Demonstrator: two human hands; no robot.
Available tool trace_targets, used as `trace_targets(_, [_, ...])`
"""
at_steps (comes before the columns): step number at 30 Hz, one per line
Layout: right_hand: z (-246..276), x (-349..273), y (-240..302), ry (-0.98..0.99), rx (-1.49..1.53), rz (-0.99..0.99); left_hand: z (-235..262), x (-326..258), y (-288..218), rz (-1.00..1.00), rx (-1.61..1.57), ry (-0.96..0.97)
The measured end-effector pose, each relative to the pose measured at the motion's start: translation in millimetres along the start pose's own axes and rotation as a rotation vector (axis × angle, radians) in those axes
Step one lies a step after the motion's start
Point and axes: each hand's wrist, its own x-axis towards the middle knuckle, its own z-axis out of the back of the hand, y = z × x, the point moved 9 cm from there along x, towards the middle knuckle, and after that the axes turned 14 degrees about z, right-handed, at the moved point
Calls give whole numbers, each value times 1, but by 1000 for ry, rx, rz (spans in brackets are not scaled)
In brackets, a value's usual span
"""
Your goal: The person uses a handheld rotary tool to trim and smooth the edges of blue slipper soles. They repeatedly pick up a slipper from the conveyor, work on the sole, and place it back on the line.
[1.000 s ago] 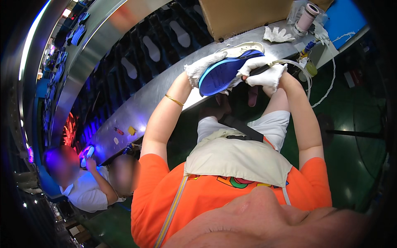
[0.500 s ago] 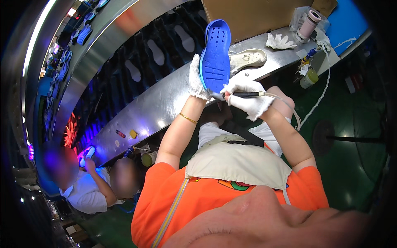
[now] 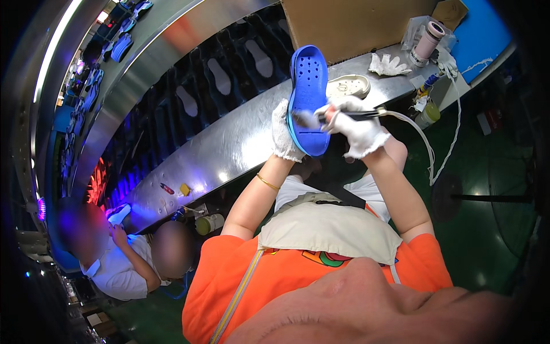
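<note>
A blue shoe sole [image 3: 310, 86], dotted with holes at its toe end, is tilted up in my gloved left hand [image 3: 283, 133], which grips it along the left edge. My gloved right hand [image 3: 360, 133] is closed on a brush [image 3: 362, 115] with a dark handle and a pale tube trailing from its back end. The brush's tip is smeared by motion over the lower half of the sole's inner face; whether it touches cannot be told. Behind my right hand, an off-white shoe piece [image 3: 350, 85] with small holes lies on the metal bench, partly hidden.
Beyond the metal ledge [image 3: 212, 143] runs a dark conveyor [image 3: 197, 69] carrying grey sole-shaped pieces. A loose white glove [image 3: 389, 65], a pink bottle [image 3: 428, 41] and a jar [image 3: 427, 116] are at the right. To the left, a co-worker in white [image 3: 123, 269] handles a lit shoe piece.
The sole has shifted right and slightly down with my left hand. My right hand has brought the brush from the sole's lower edge up over its face.
</note>
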Motion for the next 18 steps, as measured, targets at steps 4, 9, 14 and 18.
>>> trace_targets(4, [30, 20, 13, -211, -151, 206, -49, -21, -7, 309, -593, 110])
trace_targets(9, [15, 19, 9, -193, -102, 124, -35, -14, 6, 273, -546, 46])
trace_targets(14, [48, 33, 5, -417, 73, 98, -26, -11, 14, 286, -438, 54])
trace_targets(18, [36, 40, 6, -180, -221, 225, -25, -10, 11, 316, -412, 49])
